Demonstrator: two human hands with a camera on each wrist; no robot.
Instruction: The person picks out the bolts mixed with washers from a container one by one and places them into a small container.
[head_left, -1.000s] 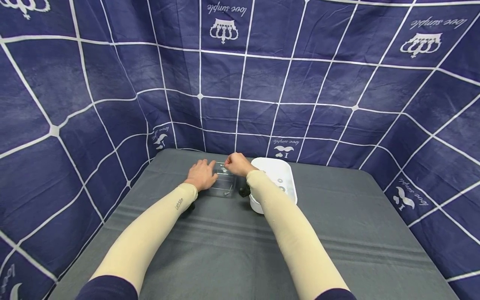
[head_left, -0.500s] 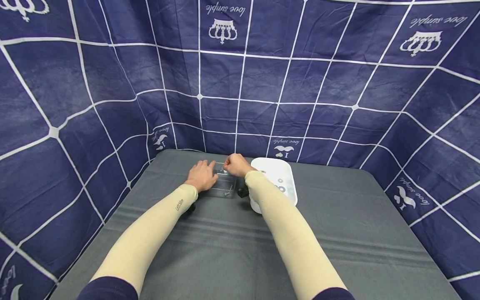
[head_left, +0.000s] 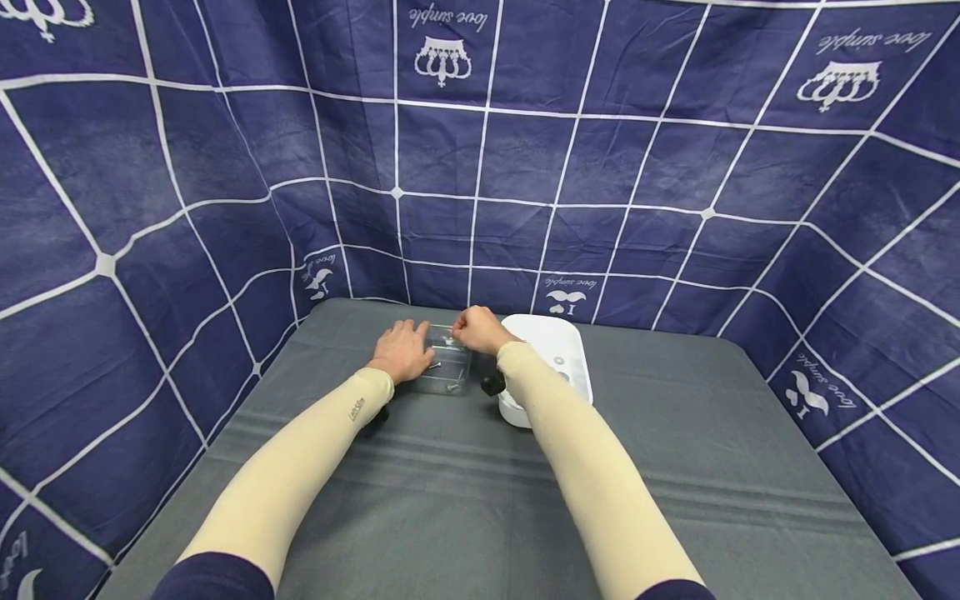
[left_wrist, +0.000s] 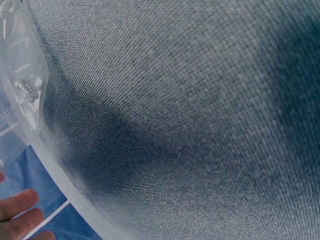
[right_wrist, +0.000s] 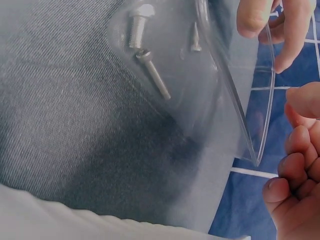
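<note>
A clear plastic box point(head_left: 444, 385) lies on the grey cloth, with two silver bolts point(right_wrist: 154, 76) and a small screw point(right_wrist: 195, 39) inside. My left hand point(head_left: 402, 350) rests over its left side with fingers spread; its fingertips point(left_wrist: 22, 210) extend past the box in the left wrist view. Above the box's far right part is my right hand point(head_left: 480, 328), its fingers curled and nothing seen in them; the inside of the grasp is partly hidden. Another small screw point(head_left: 435, 365) lies near my left thumb.
Right of the clear box stands a white tray point(head_left: 555, 329) with several washers point(head_left: 559, 361), partly hidden by my right forearm. A black wrist camera point(head_left: 492, 384) sits under my right wrist. A blue checked curtain point(head_left: 637, 158) rises behind the grey table point(head_left: 675, 433).
A small screw now shows near my left thumb in the clear box. My right hand has shifted slightly right. The left hand stays in place.
</note>
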